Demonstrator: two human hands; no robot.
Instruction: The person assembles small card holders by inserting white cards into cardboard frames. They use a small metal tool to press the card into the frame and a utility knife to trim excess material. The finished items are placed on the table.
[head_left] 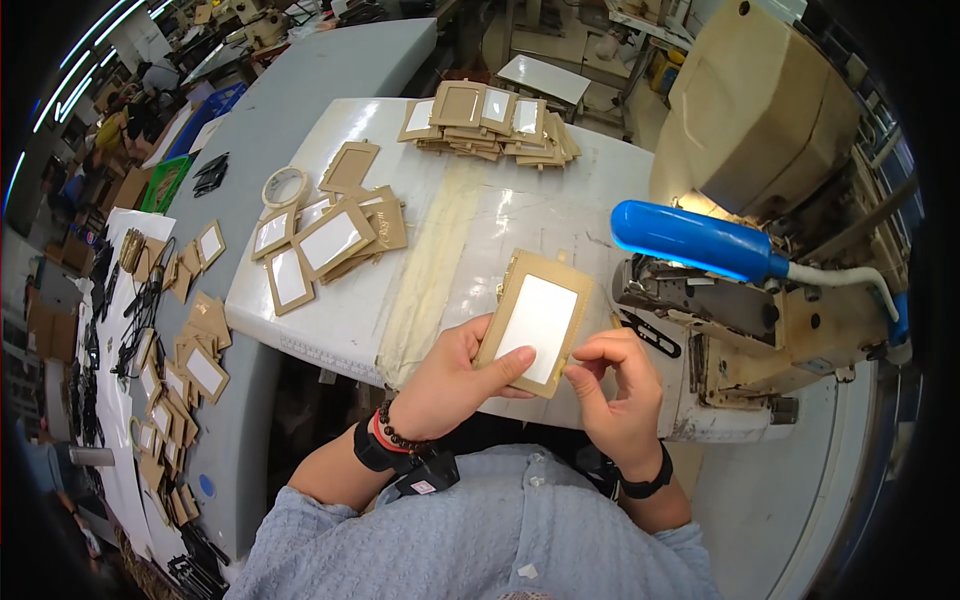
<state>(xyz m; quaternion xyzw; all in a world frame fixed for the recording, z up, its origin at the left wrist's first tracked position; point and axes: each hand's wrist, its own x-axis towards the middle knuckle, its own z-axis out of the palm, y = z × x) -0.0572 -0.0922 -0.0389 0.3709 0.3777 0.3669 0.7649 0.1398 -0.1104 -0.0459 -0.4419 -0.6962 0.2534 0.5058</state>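
A tan rectangular frame piece with a clear white window [538, 320] is held over the near edge of the white sewing table [470, 240]. My left hand [450, 378] grips its lower left side, thumb lying across the window's bottom edge. My right hand [618, 392] pinches its lower right corner with fingertips curled. A black band and a bead bracelet sit on my left wrist, a black band on my right.
A sewing machine [760, 230] with a blue lamp [690, 240] stands at the right. Piles of similar tan frames lie at the table's left [325, 240] and back [490, 122]. A tape roll [285, 186] lies nearby. More frames cover the grey bench [180, 360] at the left.
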